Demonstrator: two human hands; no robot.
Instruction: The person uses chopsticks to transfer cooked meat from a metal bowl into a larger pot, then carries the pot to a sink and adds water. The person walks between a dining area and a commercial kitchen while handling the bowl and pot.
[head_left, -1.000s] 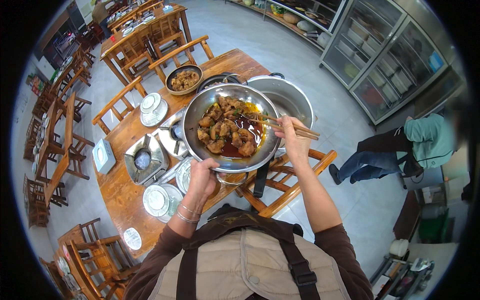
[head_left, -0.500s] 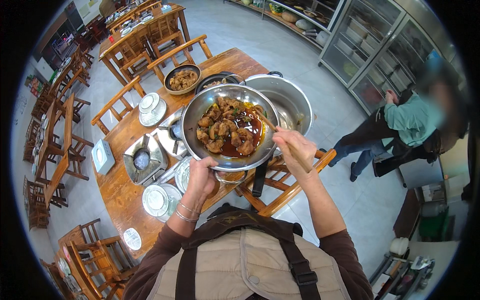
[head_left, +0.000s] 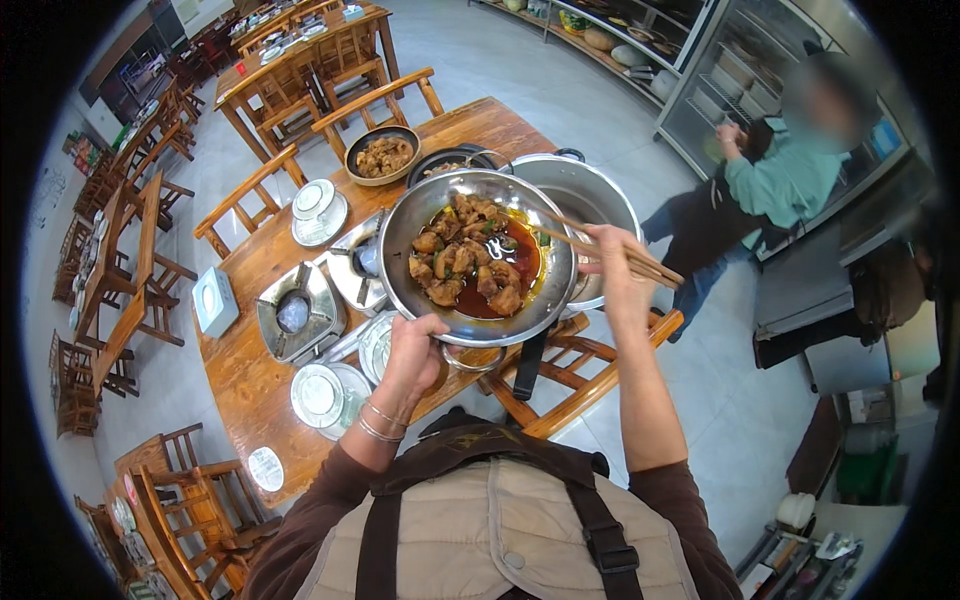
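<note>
A shallow round stainless steel pan (head_left: 552,297) is held up before me, slightly tilted, over the table's right edge. Browned meat chunks (head_left: 462,245) lie in it, in dark reddish oily sauce (head_left: 519,262). My left hand (head_left: 413,352) is closed on the pan's near-left rim, thumb on top. Wooden chopsticks (head_left: 655,268) are gripped in my right hand (head_left: 612,262), at the pan's right side. Their tips reach over the right rim, and I see no piece between them. Behind the pan, partly covered by it, stands a large deep metal pot (head_left: 600,195).
On the wooden table (head_left: 235,385) are two portable stoves (head_left: 293,312), stacked dishes (head_left: 320,395), a tissue box (head_left: 214,302), a bowl of meat (head_left: 383,156) and a black pot (head_left: 440,160). A wooden chair (head_left: 590,385) stands close at right. Beyond it is another person (head_left: 785,185) in green.
My right hand has moved right and turned, drawing the chopsticks away from the meat to the pan's right rim. My left hand keeps its hold. The other person has shifted and stands more upright.
</note>
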